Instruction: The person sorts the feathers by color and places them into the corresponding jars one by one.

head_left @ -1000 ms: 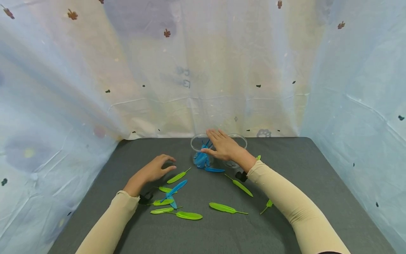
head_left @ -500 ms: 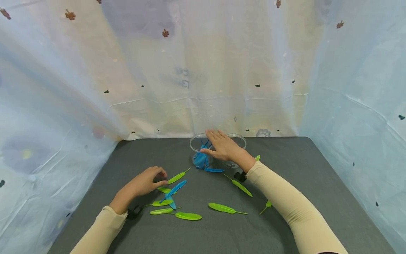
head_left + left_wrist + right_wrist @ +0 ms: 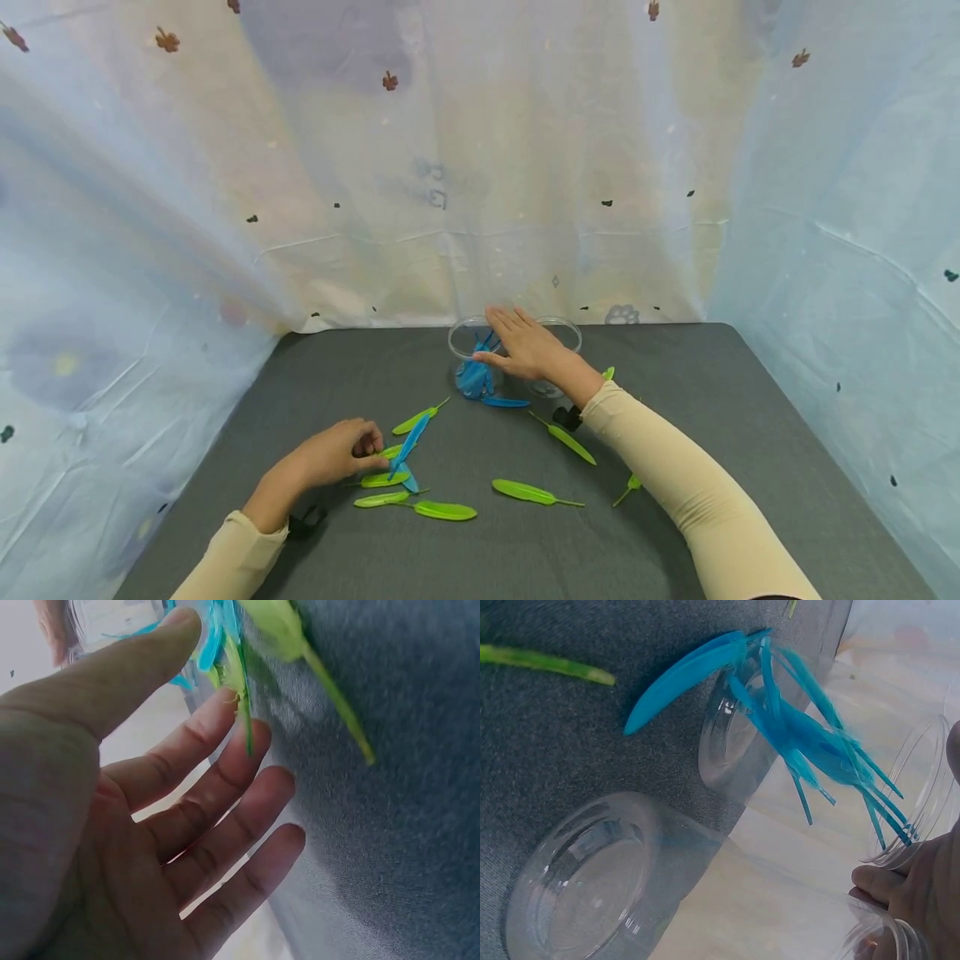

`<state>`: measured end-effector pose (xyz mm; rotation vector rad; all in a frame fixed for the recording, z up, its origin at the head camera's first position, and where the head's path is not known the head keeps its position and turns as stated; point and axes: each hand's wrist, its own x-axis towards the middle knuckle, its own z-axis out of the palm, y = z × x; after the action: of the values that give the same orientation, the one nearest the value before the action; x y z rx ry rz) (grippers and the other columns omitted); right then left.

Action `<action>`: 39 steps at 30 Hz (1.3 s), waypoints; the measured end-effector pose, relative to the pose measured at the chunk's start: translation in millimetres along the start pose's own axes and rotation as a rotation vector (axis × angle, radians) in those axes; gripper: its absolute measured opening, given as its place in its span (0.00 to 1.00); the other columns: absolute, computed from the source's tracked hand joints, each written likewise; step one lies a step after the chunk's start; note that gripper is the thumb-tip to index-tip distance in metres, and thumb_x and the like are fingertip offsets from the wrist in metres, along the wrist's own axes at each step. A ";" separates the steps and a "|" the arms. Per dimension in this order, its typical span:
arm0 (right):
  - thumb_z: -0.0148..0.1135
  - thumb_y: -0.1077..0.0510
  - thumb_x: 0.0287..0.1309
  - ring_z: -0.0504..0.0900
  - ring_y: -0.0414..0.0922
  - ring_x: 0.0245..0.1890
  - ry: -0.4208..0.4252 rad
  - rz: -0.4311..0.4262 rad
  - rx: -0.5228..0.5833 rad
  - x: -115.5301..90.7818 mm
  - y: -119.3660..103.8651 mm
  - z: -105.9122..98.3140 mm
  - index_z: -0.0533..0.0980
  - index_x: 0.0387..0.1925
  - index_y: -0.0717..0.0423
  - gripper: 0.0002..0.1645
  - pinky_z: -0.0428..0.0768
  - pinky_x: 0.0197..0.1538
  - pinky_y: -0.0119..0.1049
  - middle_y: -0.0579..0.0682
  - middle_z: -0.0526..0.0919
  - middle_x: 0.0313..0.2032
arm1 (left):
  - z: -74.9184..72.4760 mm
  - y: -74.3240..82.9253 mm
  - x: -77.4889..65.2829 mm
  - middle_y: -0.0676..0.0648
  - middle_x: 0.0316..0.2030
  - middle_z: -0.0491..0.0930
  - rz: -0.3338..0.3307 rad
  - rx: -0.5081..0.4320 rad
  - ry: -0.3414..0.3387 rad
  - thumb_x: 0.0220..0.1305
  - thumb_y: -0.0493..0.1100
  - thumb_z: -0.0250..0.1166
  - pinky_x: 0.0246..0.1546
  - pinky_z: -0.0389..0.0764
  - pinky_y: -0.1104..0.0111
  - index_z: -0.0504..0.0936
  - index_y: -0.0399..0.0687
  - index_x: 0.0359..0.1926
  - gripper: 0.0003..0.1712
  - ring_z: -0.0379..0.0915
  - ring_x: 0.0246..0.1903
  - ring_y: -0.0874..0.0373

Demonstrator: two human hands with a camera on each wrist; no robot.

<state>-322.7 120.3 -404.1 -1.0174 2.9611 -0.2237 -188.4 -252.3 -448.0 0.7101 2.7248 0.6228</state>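
Observation:
In the head view my left hand is low over a group of feathers, thumb and fingertips close to a blue feather. The left wrist view shows the fingers spread and a gap between thumb and index finger, with a green feather by the fingertips. My right hand lies straight-fingered across the rims of two clear plastic jars. Several blue feathers stand in the left jar. The right jar is see-through, partly hidden by the hand. Another blue feather lies beside the left jar's base.
Green feathers lie scattered over the grey table: one at the front middle, one before the right jar, and one partly under the right sleeve. A patterned curtain surrounds the table's back and sides.
My left hand has drawn back toward the front left, then come down by the feather group. The upper blue feather there has tilted steeper. The right hand has stayed put.

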 end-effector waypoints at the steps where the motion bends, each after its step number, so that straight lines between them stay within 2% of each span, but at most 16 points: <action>1: 0.46 0.25 0.79 0.43 0.53 0.87 -0.004 0.001 0.002 -0.2 -0.4 0.0 0.39 0.88 0.57 0.58 0.34 0.87 0.48 0.58 0.44 0.86 | 0.9 0.9 -0.9 0.57 0.37 0.75 -0.002 0.004 0.004 0.71 0.57 0.73 0.34 0.75 0.67 0.80 0.54 0.42 0.15 0.69 0.34 0.64; 10: 0.44 0.24 0.78 0.42 0.53 0.87 -0.007 0.013 0.008 0.7 0.4 1.2 0.39 0.88 0.55 0.58 0.32 0.87 0.46 0.57 0.45 0.86 | 6.7 13.1 -3.2 0.57 0.38 0.76 -0.077 0.140 0.127 0.65 0.59 0.77 0.38 0.79 0.60 0.80 0.57 0.41 0.18 0.72 0.38 0.62; 17: 0.44 0.24 0.79 0.43 0.54 0.87 0.001 0.007 0.003 1.0 1.1 2.3 0.40 0.88 0.56 0.58 0.34 0.87 0.48 0.58 0.46 0.86 | 11.1 27.6 -7.9 0.60 0.30 0.73 -0.021 0.113 0.077 0.66 0.61 0.76 0.28 0.71 0.69 0.76 0.59 0.34 0.19 0.66 0.27 0.67; 20: 0.44 0.24 0.78 0.43 0.53 0.87 -0.003 0.005 0.000 1.0 1.0 2.3 0.39 0.88 0.56 0.59 0.34 0.87 0.48 0.58 0.46 0.86 | 14.2 31.3 -9.0 0.60 0.27 0.72 -0.042 0.099 0.050 0.65 0.63 0.76 0.24 0.68 0.70 0.76 0.58 0.33 0.21 0.64 0.23 0.67; 25: 0.44 0.24 0.78 0.44 0.55 0.86 -0.003 0.005 -0.004 1.1 1.0 1.5 0.39 0.88 0.56 0.59 0.33 0.87 0.48 0.58 0.46 0.86 | 18.2 34.7 -7.4 0.59 0.24 0.71 -0.109 0.139 0.034 0.62 0.64 0.78 0.24 0.67 0.69 0.76 0.58 0.31 0.23 0.65 0.22 0.65; 35: 0.44 0.24 0.79 0.45 0.54 0.86 0.003 0.002 -0.001 1.3 0.4 2.0 0.40 0.88 0.56 0.58 0.34 0.87 0.49 0.58 0.46 0.86 | 20.1 37.4 -5.8 0.59 0.24 0.71 -0.163 0.190 0.048 0.66 0.54 0.78 0.24 0.69 0.67 0.76 0.59 0.29 0.18 0.65 0.22 0.64; 39: 0.44 0.24 0.79 0.45 0.55 0.86 0.004 0.005 0.001 1.3 1.3 2.4 0.40 0.88 0.56 0.58 0.34 0.87 0.49 0.58 0.46 0.86 | 19.9 37.4 -5.4 0.59 0.24 0.72 -0.163 0.205 0.062 0.69 0.52 0.76 0.24 0.69 0.67 0.77 0.58 0.30 0.16 0.65 0.22 0.64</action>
<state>-324.4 120.2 -406.5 -1.0105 2.9660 -0.2274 -161.9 -218.8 -447.3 0.5129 2.8951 0.3376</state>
